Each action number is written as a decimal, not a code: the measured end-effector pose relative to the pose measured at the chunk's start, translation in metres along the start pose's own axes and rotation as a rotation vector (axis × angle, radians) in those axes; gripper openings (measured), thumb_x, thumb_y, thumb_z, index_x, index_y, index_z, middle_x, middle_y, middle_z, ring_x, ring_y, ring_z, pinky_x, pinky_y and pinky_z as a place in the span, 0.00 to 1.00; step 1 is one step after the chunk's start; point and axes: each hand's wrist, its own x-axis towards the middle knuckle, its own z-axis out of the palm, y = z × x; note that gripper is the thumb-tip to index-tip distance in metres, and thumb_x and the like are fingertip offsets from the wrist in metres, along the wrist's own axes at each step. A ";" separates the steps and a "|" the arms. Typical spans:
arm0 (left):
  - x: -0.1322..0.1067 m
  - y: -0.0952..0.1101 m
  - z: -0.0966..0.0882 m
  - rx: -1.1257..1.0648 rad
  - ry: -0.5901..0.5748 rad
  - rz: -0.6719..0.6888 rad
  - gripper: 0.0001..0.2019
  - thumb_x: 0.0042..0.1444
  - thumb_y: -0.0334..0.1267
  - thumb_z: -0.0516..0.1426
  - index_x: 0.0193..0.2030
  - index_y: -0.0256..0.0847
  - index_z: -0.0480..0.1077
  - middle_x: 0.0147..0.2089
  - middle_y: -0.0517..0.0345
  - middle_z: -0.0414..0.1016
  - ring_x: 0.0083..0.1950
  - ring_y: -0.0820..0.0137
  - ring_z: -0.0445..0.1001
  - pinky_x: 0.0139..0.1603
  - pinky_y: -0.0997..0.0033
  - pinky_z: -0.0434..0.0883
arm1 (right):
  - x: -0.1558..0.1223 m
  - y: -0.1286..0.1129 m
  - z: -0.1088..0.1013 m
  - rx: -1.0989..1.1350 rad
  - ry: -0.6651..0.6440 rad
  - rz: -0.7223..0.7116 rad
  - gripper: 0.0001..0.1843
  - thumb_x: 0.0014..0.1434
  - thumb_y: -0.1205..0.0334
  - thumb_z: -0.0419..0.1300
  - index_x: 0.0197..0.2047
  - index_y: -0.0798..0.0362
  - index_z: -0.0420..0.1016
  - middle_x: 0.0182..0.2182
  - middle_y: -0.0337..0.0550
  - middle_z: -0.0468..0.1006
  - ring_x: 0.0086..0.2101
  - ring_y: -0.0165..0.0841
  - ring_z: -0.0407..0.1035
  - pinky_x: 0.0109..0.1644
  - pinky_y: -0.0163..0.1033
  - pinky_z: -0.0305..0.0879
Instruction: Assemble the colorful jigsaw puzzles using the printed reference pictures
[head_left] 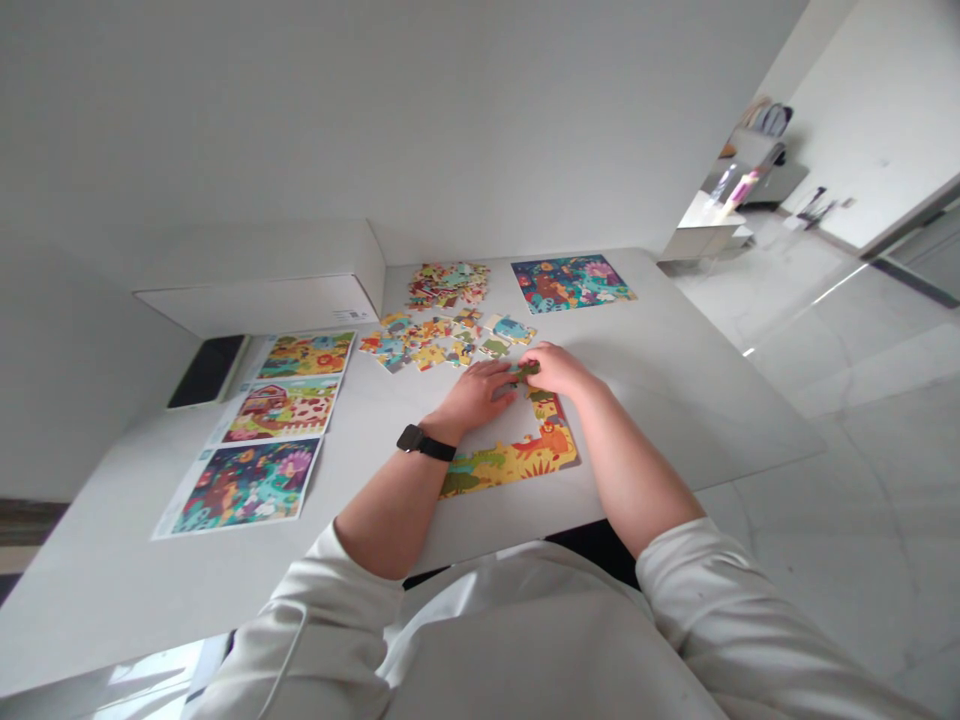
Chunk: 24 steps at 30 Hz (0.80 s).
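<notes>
My right hand (pixel 559 370) pinches a green puzzle piece (pixel 528 369) at the upper end of a partly joined jigsaw (pixel 544 446). The joined part forms a yellow and red corner with an orange lion and green crocodile shapes along its lower edge. My left hand (pixel 475 398), with a black watch on the wrist, rests low over the table beside that piece. Its fingers are stretched out and the thumb stands apart; whether its fingertips touch the piece I cannot tell. Loose puzzle pieces (pixel 431 340) lie spread just beyond both hands.
A heap of mixed pieces (pixel 448 284) lies near the wall. At its right is an assembled dark blue puzzle (pixel 574 283). On the left are a sheet with three pictures (pixel 281 410), a dark-screened phone (pixel 208 371) and a white box (pixel 277 300). The table's right edge (pixel 750 360) borders the floor.
</notes>
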 end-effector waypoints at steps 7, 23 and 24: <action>-0.001 0.003 -0.001 0.019 -0.009 -0.023 0.19 0.70 0.44 0.62 0.65 0.51 0.81 0.71 0.50 0.78 0.74 0.51 0.72 0.78 0.42 0.68 | -0.002 -0.004 -0.003 -0.016 -0.010 0.006 0.17 0.63 0.64 0.72 0.55 0.47 0.88 0.53 0.48 0.84 0.49 0.39 0.79 0.58 0.38 0.71; 0.001 0.007 -0.001 0.027 0.039 -0.045 0.15 0.69 0.38 0.64 0.60 0.50 0.83 0.66 0.50 0.81 0.68 0.55 0.78 0.73 0.47 0.74 | -0.001 -0.003 0.001 -0.005 -0.024 -0.042 0.15 0.62 0.65 0.72 0.53 0.49 0.88 0.50 0.48 0.84 0.47 0.38 0.79 0.55 0.38 0.72; 0.002 0.008 -0.002 0.020 0.054 -0.052 0.15 0.68 0.37 0.64 0.60 0.49 0.83 0.66 0.49 0.81 0.68 0.55 0.78 0.73 0.47 0.74 | -0.001 -0.002 0.001 -0.008 -0.021 -0.047 0.15 0.62 0.64 0.73 0.52 0.49 0.88 0.50 0.48 0.84 0.47 0.39 0.79 0.54 0.38 0.72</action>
